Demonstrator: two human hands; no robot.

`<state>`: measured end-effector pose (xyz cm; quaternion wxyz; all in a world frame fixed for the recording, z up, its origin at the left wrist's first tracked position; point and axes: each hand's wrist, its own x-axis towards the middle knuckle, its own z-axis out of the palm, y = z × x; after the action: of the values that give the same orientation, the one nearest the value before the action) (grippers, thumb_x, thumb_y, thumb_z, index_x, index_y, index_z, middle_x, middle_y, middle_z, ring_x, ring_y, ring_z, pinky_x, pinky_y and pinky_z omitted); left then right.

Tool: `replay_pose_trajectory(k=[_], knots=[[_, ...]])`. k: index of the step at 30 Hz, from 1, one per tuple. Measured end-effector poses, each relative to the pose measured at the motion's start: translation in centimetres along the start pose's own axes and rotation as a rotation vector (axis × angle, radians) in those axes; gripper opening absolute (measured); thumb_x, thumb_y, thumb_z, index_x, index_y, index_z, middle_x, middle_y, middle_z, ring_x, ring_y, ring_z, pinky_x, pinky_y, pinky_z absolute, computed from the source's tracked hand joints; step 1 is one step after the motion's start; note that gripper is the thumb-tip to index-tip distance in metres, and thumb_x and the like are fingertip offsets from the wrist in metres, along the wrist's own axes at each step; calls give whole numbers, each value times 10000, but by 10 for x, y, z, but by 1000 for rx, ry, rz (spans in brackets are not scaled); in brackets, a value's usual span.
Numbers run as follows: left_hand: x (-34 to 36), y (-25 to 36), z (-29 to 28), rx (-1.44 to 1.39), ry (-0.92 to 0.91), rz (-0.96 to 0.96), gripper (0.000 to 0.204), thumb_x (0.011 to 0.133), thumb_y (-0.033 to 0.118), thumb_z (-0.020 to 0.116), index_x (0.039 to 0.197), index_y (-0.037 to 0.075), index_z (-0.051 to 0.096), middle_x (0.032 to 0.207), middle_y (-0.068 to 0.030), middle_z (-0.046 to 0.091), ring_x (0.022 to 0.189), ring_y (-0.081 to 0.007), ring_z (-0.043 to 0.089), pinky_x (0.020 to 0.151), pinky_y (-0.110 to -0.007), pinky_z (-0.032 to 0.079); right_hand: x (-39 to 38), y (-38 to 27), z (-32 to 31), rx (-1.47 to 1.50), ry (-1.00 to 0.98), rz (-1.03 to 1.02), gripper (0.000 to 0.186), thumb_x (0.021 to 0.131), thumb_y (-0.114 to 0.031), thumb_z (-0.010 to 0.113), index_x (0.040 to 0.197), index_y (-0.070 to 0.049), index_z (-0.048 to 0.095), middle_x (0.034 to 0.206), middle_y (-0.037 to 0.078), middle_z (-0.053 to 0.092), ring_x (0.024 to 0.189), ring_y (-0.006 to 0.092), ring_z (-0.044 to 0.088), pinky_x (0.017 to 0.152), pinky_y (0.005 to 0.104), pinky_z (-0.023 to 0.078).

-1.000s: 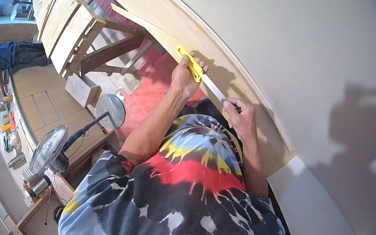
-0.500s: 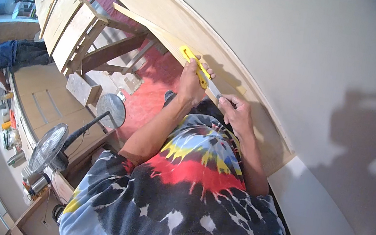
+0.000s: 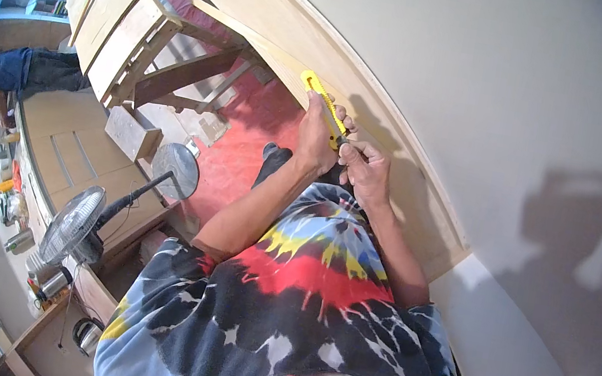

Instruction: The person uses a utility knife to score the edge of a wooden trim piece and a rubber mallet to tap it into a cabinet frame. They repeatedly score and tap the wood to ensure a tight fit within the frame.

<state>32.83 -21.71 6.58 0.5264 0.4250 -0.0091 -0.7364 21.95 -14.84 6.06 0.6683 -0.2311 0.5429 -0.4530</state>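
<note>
My left hand (image 3: 318,132) is closed round the yellow plastic body of a utility knife (image 3: 312,84), held at a slant above a pale wooden board (image 3: 382,122) along the wall. My right hand (image 3: 363,170) touches my left at the knife's lower end, fingers pinched on a dark piece (image 3: 344,142) there. The long silver strip of the knife is mostly hidden in the body and behind my fingers. A thin pale wooden strip (image 3: 233,20) lies along the board's left edge.
A wooden stand (image 3: 122,26) over red floor covering (image 3: 250,109) is at upper left. A standing fan (image 3: 73,223), a round-based pole (image 3: 172,168) and a counter with tools (image 3: 15,206) are lower left. Another person (image 3: 3,78) bends over at far left. A pale wall (image 3: 538,84) fills the right.
The silver strip has slid into the yellow body as my hands have come together. My left hand has moved right and slightly up; my right hand has moved up and left.
</note>
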Motion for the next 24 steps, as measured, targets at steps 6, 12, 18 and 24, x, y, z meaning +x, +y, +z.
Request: replay_pose_trajectory(k=[6,12,18,24], knots=[[-8,-1,8,78,15,191,400,1052,498,316,1027,107,398,764,-50,462,653,-183,512,634,-361,504,-14,-17,20,4,98,-61,253,914,-215,703,916,36,674,700,41,657,474,60,513,423,226,423],[-18,-6,9,91,9,146,355,1053,460,351,1028,114,424,730,-37,456,606,-174,497,631,-362,505,-5,-2,6,-82,80,-61,236,904,-205,720,901,26,673,724,50,672,506,63,539,451,214,427],[-27,-6,13,-11,21,72,322,1055,443,357,1043,129,426,779,-43,476,636,-178,513,621,-363,505,4,0,24,161,145,-95,203,878,-155,752,907,22,657,863,64,687,697,81,610,581,232,496],[-28,3,9,26,29,109,305,1056,438,354,1042,141,422,796,-38,480,661,-179,522,626,-375,509,5,6,44,13,229,-218,177,878,-132,753,878,-11,624,865,41,665,757,82,605,665,229,503]])
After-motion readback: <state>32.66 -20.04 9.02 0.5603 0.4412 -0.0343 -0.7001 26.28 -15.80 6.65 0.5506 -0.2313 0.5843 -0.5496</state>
